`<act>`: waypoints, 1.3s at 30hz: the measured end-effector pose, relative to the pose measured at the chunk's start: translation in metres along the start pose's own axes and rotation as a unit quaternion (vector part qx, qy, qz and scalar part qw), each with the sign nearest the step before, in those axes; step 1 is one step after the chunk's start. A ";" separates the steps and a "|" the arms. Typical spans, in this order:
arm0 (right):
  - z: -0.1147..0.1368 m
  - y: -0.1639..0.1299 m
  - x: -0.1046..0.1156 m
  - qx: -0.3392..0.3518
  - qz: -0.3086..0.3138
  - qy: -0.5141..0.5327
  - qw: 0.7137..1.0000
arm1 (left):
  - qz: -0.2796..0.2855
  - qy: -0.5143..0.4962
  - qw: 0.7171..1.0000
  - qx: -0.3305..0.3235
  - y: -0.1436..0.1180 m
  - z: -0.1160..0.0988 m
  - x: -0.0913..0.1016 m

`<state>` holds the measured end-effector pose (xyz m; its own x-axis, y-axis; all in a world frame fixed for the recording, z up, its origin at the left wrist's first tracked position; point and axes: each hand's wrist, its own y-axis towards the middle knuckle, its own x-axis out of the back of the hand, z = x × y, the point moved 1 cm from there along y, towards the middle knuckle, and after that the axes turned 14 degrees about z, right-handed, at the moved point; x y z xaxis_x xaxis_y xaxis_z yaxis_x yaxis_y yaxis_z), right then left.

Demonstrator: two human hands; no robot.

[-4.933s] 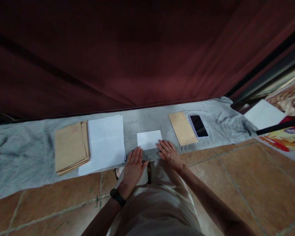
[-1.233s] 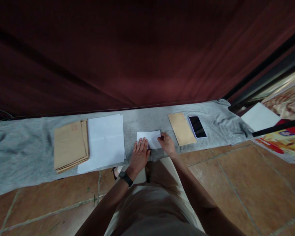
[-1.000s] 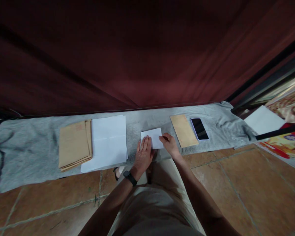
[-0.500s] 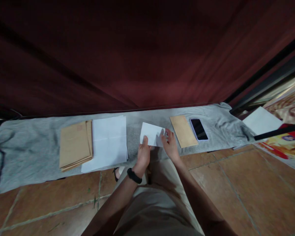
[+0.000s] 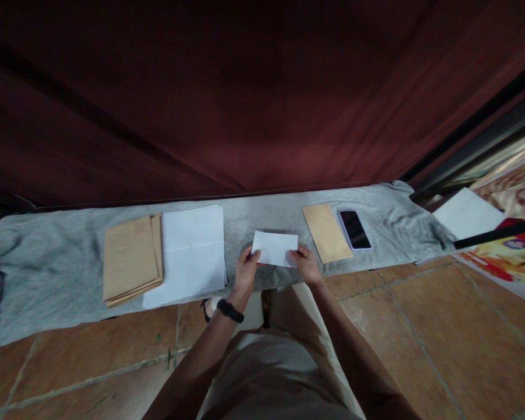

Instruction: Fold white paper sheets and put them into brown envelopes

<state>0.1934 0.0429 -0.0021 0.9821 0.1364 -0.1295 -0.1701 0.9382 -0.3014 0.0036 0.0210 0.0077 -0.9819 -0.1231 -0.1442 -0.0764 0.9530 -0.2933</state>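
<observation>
Folded white paper [image 5: 275, 248] is now lifted off the grey cloth [image 5: 48, 262], left hand [image 5: 246, 269] and right hand [image 5: 307, 263] pinching its ends above the bench's near edge; folding looks finished, next probably needing the lone brown envelope [image 5: 326, 232] at right.
</observation>
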 end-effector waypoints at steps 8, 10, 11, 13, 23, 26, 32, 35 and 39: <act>-0.005 0.004 0.002 0.013 -0.004 -0.061 0.998 | 0.014 0.171 0.985 0.008 0.005 -0.003 0.015; -0.005 0.004 0.001 0.005 -0.003 -0.060 0.998 | 0.012 0.202 0.979 0.003 0.002 -0.004 0.015; -0.006 0.003 0.001 0.002 -0.003 -0.061 0.998 | 0.009 0.222 0.975 -0.005 -0.001 -0.006 0.016; -0.006 0.002 0.000 -0.001 -0.005 -0.063 0.998 | 0.000 0.271 0.962 -0.028 -0.007 -0.010 0.020; -0.006 -0.001 -0.001 -0.001 -0.004 -0.111 0.994 | -0.283 0.520 0.805 -0.035 -0.016 -0.096 0.190; -0.006 -0.002 -0.002 0.008 -0.013 -0.129 0.992 | -0.383 0.554 0.732 0.104 -0.024 -0.107 0.263; -0.006 -0.003 -0.004 0.021 -0.033 -0.172 0.984 | -0.330 0.531 0.752 0.210 -0.037 -0.091 0.312; -0.007 -0.003 -0.004 0.020 -0.035 -0.178 0.983 | -0.372 0.531 0.740 0.179 -0.038 -0.088 0.307; -0.008 -0.002 -0.002 0.015 -0.035 -0.184 0.982 | -0.456 0.430 0.774 0.087 -0.040 -0.095 0.317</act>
<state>0.1912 0.0377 -0.0089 0.9546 0.1729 0.2426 -0.1050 0.9574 -0.2691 -0.3210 -0.0299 0.0639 -0.2915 -0.4213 0.8588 -0.8553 0.5169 -0.0367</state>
